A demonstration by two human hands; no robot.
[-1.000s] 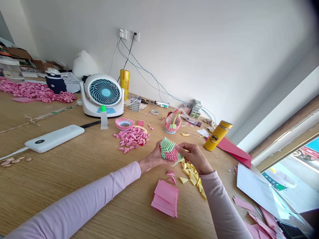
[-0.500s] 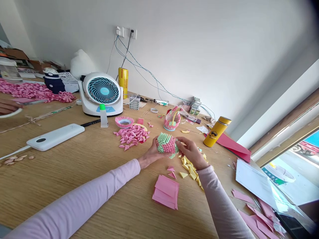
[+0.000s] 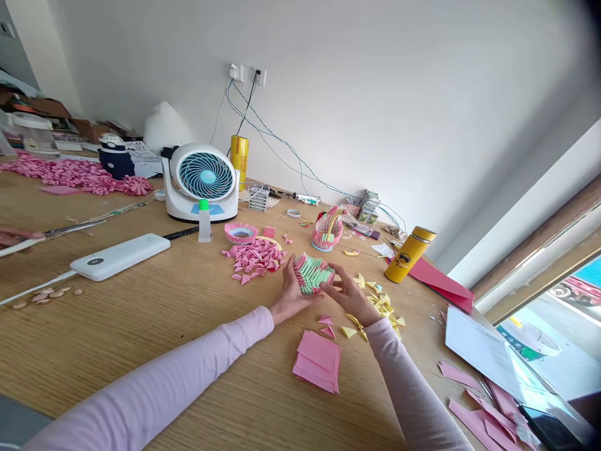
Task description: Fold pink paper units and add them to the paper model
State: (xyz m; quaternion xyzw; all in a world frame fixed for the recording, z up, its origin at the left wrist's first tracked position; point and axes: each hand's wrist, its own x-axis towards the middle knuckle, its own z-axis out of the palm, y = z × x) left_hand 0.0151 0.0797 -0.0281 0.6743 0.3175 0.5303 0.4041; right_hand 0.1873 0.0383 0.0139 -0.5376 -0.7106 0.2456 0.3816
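1. The room is bright with daylight from the window on the right.
2. The white wall glows softly, with no glare.
3. Shadows on the wooden table are faint.
4. The edges bend and lean, and the top right corner goes dark.
5. Far things look slightly soft.

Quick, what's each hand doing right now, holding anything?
Left hand: closed around the pink and green folded-paper model, cupping its left side.
Right hand: fingers spread, touching the same model's right side.
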